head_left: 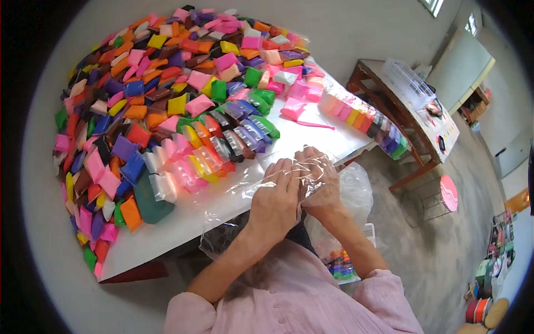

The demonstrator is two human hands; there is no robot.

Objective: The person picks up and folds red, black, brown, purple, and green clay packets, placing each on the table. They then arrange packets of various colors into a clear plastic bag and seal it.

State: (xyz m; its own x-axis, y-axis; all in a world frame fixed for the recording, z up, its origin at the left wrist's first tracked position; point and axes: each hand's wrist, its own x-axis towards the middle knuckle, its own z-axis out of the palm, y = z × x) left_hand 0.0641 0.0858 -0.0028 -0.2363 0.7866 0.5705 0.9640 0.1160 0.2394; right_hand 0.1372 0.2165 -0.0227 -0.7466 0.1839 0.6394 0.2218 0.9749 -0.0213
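Note:
A clear plastic bag (233, 214) is spread along the front edge of the white table (158, 245), with its film running across both hands. My left hand (274, 196) grips the film, fingers long and close together. Beside it, my right hand (321, 181) is bent around the same bag, and shiny film covers its fingers. Just beyond and to the left lie two rows of small soft packets (208, 153), sorted by colour from white and pink to purple and green. A thin pink stick (316, 124) lies beyond my hands.
A big heap of loose coloured packets (167, 72) covers the table's far and left parts. A wrapped row of packets (361, 119) stands at the right edge. Below hang a cloudy plastic bag (356, 195) and a container of coloured packets (340, 264). A pink-topped stool (448, 193) stands right.

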